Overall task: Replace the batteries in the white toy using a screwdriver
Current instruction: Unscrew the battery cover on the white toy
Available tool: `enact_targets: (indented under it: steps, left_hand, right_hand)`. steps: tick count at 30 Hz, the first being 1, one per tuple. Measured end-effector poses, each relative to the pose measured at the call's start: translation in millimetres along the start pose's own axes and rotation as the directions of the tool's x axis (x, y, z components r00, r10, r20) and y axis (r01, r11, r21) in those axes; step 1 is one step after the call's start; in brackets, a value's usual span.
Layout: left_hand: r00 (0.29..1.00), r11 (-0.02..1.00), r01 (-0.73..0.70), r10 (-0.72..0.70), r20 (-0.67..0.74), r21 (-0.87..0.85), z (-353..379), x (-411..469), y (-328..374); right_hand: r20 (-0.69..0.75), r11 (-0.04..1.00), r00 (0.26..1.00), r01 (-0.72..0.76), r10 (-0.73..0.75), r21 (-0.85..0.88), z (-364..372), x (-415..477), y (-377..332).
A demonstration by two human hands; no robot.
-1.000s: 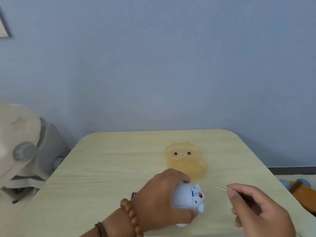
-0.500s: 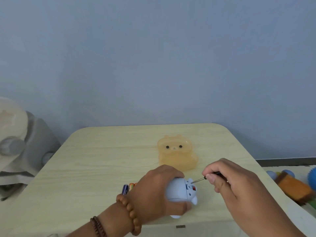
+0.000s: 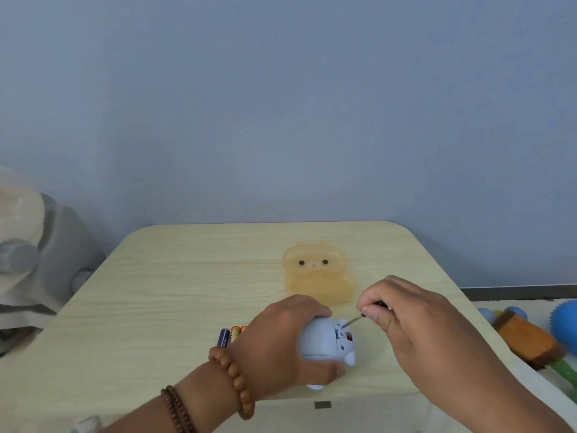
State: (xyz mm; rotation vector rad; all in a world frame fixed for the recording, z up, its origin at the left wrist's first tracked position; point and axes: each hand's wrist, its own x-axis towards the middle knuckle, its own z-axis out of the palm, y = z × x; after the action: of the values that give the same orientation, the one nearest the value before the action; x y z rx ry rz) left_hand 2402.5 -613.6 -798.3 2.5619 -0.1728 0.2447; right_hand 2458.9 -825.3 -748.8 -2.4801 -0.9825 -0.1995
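Observation:
The white toy [image 3: 321, 340] lies on its side near the front of the table, its base with a small red part turned to the right. My left hand [image 3: 281, 345] wraps around its body from the left and holds it down. My right hand [image 3: 402, 320] pinches a thin screwdriver [image 3: 354, 320] whose metal tip rests on the toy's base. Several batteries [image 3: 229, 335], one blue and the others orange, lie side by side on the table just left of my left hand, partly hidden by it.
A translucent orange bear-shaped box [image 3: 317, 271] stands just behind the hands. The wooden table [image 3: 175, 292] ends at rounded corners. Grey and beige plastic furniture [image 3: 34, 257] stands at the left. Blue and orange toys [image 3: 527, 334] lie on the floor at the right.
My right hand has carried the screwdriver leftward from the table's right side, and its tip now touches the toy's base. My left hand keeps its hold on the toy.

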Motion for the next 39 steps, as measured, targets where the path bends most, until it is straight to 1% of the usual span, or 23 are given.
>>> enact_targets:
  steps: [1, 4, 8, 13, 16, 18, 21, 23, 24, 27, 29, 32, 37, 39]
  left_hand:
    - [1.000, 1.000, -0.001, 0.001, -0.002, 0.000, 0, -1, 0]
    - [1.000, 1.000, -0.001, 0.001, 0.000, -0.001, 0, -3, 0]
    - [1.000, 1.000, -0.017, 0.017, 0.004, 0.005, -2, -3, 1]
    - [1.000, 1.000, -0.028, 0.028, 0.002, 0.007, -1, -3, 0]
    - [1.000, 1.000, -0.020, 0.020, 0.003, -0.003, 0, -2, -1]
    - [1.000, 1.000, -0.016, 0.016, 0.005, -0.002, 1, -2, -1]
    - [1.000, 1.000, -0.010, 0.009, -0.002, -0.020, 1, -1, -3]
    - [1.000, 0.999, 0.000, 0.000, 0.000, -0.038, 1, -1, -4]
    - [1.000, 0.999, 0.001, -0.001, 0.002, -0.042, 1, -1, -5]
    - [1.000, 0.999, -0.006, 0.006, 0.004, -0.041, 0, -2, -4]
    - [1.000, 1.000, -0.006, 0.006, 0.002, -0.029, -1, -3, -3]
    - [1.000, 0.999, 0.003, -0.003, -0.003, -0.034, -2, -3, -3]
    - [1.000, 0.999, 0.003, -0.003, -0.018, -0.044, -1, -3, -1]
    - [1.000, 0.999, 0.005, -0.006, -0.021, -0.050, -2, -3, 0]
  right_hand:
    - [0.005, 1.000, 1.000, -0.006, 0.006, -0.008, -2, 0, -1]
    - [0.087, 0.996, 0.996, -0.017, 0.025, -0.087, -1, -1, -6]
    - [0.126, 0.989, 0.992, 0.015, 0.004, -0.146, -3, 1, -12]
    - [0.243, 0.961, 0.968, 0.012, 0.058, -0.277, -18, 12, -29]
    - [0.334, 0.936, 0.942, 0.078, 0.045, -0.344, -26, 23, -37]
    - [0.382, 0.894, 0.924, 0.156, 0.018, -0.419, -28, 31, -41]
    - [0.406, 0.829, 0.913, 0.190, 0.049, -0.526, -26, 39, -43]
    - [0.390, 0.835, 0.919, 0.174, 0.053, -0.522, -24, 38, -41]
    - [0.385, 0.855, 0.922, 0.163, 0.047, -0.493, -23, 36, -39]
    - [0.387, 0.934, 0.921, 0.099, 0.045, -0.344, -25, 30, -35]
    - [0.417, 0.954, 0.908, 0.081, 0.050, -0.290, -29, 30, -34]
    - [0.425, 0.944, 0.904, 0.110, 0.035, -0.312, -32, 34, -35]
    - [0.378, 0.870, 0.926, 0.195, -0.011, -0.454, -22, 40, -40]
    - [0.368, 0.889, 0.930, 0.173, -0.006, -0.424, -20, 38, -40]
